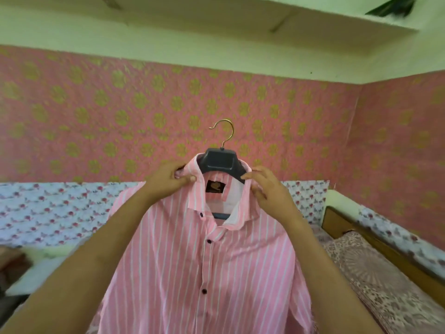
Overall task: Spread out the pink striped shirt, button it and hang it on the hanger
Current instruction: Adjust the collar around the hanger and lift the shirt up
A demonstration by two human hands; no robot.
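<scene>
You hold the pink striped shirt (204,268) up in front of you, already on the hanger (222,162), above the bed (375,280). Your left hand (168,178) pinches the collar (195,184) closed on its side. Your right hand (265,186) grips the collar and hanger shoulder together, likely to seat the neckline evenly. The placket buttons (209,241) look fastened; the top one is open. The hook (224,131) points up and catches on nothing, so your two hands carry the shirt's weight.

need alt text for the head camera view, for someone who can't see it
Two bare hands hold a pink striped shirt up by its collar, left hand and right hand on either side, with the shirt on a dark hanger with a gold hook. Its front looks buttoned below the open collar; behind are pink floral wallpaper and a bed.
</scene>
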